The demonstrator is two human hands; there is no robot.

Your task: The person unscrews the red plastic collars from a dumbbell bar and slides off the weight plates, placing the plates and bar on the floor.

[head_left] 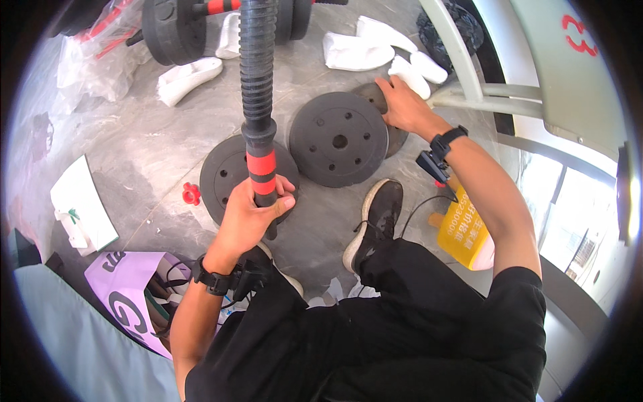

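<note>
My left hand (249, 218) is closed around the lower end of a black dumbbell bar (258, 74), by its red bands. The ridged bar stands upright and runs out past the top edge of the view. Below it lies one round black weight plate (221, 181), partly covered by my hand and the bar. A second weight plate (339, 139) lies flat in the middle, with a centre hole and a ring of small holes. My right hand (408, 107) grips a third weight plate (396, 141), which the middle one partly covers. A red star-shaped nut (191, 193) lies at the left.
An assembled dumbbell (174, 30) and clear plastic bags (94, 67) are at the far left. White foam pieces (358, 52) lie scattered beyond the plates. A pale metal frame (462, 53) and a yellow container (462, 231) stand right. A purple bag (124, 281) and white sheet (84, 201) lie left.
</note>
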